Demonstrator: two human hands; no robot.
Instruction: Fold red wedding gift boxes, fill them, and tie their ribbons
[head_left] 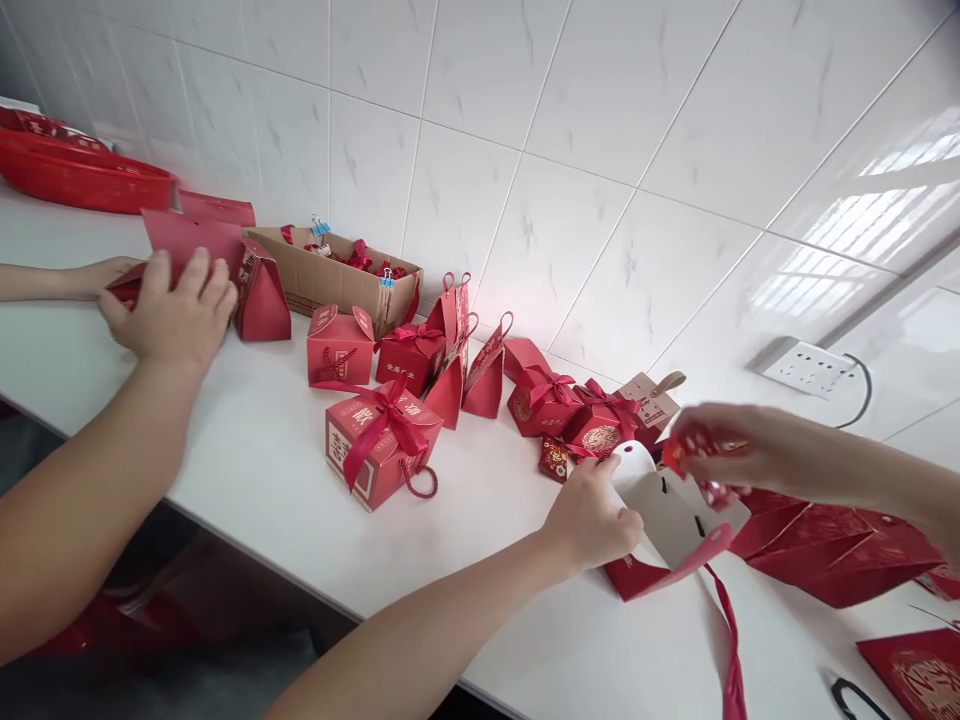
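My left hand grips the edge flap of an open red gift box with a white inside and dark slots. Just above its opening, my right hand is closed around small red wrapped pieces, blurred and partly hidden by the fingers. A red ribbon trails from beneath the box toward the table's front. Near my left hand lies a small red packet with gold print. Behind it sit ribbon-tied red boxes.
At the left, a co-worker's hands handle a red box. A cardboard box with ribbons and clips stands by the tiled wall, near a red basin. Finished-looking gift boxes stand mid-table; flat red cartons lie right, below a socket strip.
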